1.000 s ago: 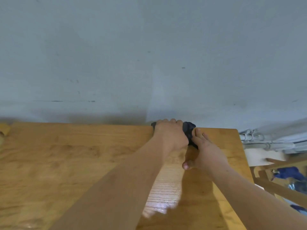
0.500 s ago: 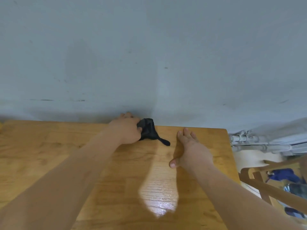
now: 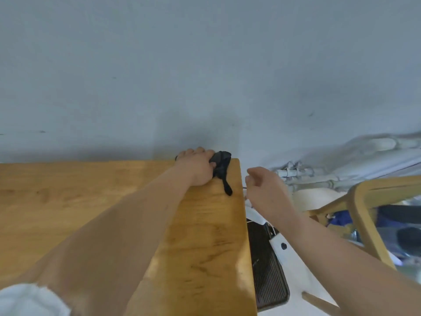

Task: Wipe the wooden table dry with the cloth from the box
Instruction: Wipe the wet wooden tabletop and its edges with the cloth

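Wiping under way: left hand [image 3: 196, 171] gripping cloth [image 3: 221, 171] at far right corner of table [image 3: 205, 236], right hand [image 3: 266, 192] loosely curled, empty, beyond right edge; remaining wetness cannot be told.

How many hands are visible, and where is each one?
2. The left hand grips the dark cloth at the far right corner of the wooden table. The right hand is beyond its right edge, fingers loosely curled.
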A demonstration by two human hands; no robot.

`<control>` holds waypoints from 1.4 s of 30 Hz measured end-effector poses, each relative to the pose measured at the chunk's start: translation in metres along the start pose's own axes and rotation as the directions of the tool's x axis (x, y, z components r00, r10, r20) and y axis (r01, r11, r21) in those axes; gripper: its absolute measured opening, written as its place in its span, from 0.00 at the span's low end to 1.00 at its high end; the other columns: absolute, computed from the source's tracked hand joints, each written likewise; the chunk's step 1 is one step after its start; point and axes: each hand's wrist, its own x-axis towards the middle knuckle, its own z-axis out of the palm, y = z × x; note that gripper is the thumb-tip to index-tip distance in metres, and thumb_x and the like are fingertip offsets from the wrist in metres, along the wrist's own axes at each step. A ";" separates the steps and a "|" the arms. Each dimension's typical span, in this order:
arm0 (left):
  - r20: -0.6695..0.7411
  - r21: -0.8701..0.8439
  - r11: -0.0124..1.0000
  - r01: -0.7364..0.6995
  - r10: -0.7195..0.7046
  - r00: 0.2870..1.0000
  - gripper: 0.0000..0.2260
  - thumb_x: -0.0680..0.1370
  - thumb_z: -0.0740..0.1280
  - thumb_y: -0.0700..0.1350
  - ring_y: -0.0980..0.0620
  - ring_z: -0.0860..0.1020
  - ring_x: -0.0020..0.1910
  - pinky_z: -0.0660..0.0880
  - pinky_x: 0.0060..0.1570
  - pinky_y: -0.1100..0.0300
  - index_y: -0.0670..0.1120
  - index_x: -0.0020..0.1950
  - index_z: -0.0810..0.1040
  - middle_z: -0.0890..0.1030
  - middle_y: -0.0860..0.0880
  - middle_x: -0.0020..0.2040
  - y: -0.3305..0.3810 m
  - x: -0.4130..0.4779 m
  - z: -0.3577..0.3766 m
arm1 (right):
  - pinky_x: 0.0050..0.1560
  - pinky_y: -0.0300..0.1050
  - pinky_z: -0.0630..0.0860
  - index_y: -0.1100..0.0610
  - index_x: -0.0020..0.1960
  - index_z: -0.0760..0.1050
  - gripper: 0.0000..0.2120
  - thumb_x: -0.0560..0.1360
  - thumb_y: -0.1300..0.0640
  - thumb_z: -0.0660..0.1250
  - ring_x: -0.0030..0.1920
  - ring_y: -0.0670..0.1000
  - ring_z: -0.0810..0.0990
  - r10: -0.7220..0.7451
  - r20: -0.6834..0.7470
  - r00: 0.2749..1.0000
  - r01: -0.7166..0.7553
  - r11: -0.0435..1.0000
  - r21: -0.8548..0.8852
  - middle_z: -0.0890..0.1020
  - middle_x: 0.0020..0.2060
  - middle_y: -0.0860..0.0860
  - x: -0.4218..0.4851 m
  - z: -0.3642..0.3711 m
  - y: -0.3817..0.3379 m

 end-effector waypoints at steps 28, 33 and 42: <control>0.219 0.109 0.761 -0.640 0.609 0.762 0.29 0.83 0.61 0.46 0.50 0.45 0.83 0.36 0.80 0.54 0.51 0.84 0.57 0.53 0.52 0.85 0.087 -0.220 0.124 | 0.45 0.37 0.79 0.39 0.67 0.76 0.17 0.84 0.38 0.56 0.49 0.42 0.85 0.366 0.316 0.875 -0.483 0.682 0.548 0.86 0.55 0.47 -0.193 0.063 0.138; 0.054 0.025 0.899 -0.437 0.436 0.898 0.26 0.84 0.57 0.47 0.50 0.41 0.83 0.44 0.82 0.51 0.52 0.83 0.58 0.41 0.53 0.85 0.033 -0.265 0.115 | 0.65 0.56 0.74 0.49 0.75 0.68 0.35 0.77 0.27 0.57 0.63 0.57 0.79 0.346 0.200 0.917 -0.382 0.906 0.183 0.80 0.64 0.51 -0.144 0.078 0.107; 0.119 -0.067 0.928 -0.366 0.372 0.921 0.23 0.84 0.58 0.46 0.47 0.51 0.82 0.57 0.77 0.51 0.52 0.80 0.60 0.46 0.50 0.85 -0.011 -0.340 0.142 | 0.70 0.57 0.68 0.50 0.83 0.53 0.37 0.81 0.33 0.55 0.73 0.62 0.70 0.340 0.073 0.937 -0.348 0.925 0.155 0.69 0.77 0.54 -0.183 0.108 0.118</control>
